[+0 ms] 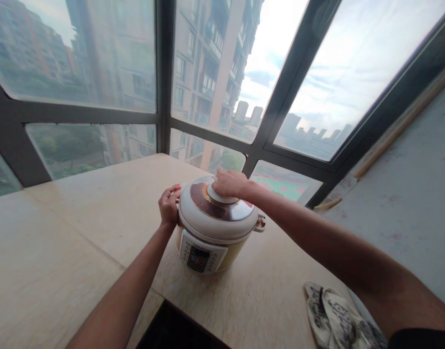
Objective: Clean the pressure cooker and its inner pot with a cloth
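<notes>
An electric pressure cooker (204, 232) stands upright on the pale marbled countertop (91, 213), its control panel facing me. The white lid with a brown, shiny top is on the pot. My right hand (229, 184) is closed around the knob on top of the lid, its fingers partly hidden behind the hand. At the cooker's left side, my left hand (169, 204) is wrapped against the side handle, which it mostly hides. On the right side another handle (260, 223) sticks out with nobody touching it.
Dark-framed windows (164, 72) rise behind the counter's back edges. A patterned cloth (341, 317) lies at the front right, under my right arm. A black panel (179, 329) sits at the near edge. The patterned wall (404, 213) closes off the right.
</notes>
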Motion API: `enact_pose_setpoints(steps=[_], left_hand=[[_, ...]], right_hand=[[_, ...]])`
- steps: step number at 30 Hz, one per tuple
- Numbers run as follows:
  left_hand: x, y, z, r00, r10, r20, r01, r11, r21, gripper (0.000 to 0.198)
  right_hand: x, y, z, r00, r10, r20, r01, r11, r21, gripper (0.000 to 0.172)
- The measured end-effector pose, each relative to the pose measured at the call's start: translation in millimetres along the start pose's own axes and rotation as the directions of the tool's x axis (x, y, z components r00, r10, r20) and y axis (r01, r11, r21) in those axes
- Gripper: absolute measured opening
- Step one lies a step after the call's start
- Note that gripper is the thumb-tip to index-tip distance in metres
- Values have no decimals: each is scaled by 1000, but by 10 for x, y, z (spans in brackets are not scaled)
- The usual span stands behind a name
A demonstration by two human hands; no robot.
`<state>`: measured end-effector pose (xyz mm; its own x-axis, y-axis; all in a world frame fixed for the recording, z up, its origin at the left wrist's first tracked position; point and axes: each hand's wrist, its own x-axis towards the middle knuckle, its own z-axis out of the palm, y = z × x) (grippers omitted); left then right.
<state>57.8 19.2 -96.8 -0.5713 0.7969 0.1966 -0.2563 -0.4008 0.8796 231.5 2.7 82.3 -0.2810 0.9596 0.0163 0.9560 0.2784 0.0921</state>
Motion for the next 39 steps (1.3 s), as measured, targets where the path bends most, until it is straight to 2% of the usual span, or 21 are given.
enact_pose_setpoints(steps=[7,19,29,39], left_hand=[[1,-21,-8,1000,20,5,-20,1000,14,28],[-70,80,34,999,30,-23,-30,1000,-2,26],[-76,81,41,999,44,-28,-44,999,-18,28],[-93,83,24,998,55,-9,-55,998,42,31]], right_hand=[[-110,42,126,976,-58,-211,58,998,-5,39],[-124,125,157,955,-133,-265,134,991,-15,40],[-104,163,171,952,-167,-258,167,986,-23,38],[-81,196,181,947,-191,-256,196,981,-9,38]])
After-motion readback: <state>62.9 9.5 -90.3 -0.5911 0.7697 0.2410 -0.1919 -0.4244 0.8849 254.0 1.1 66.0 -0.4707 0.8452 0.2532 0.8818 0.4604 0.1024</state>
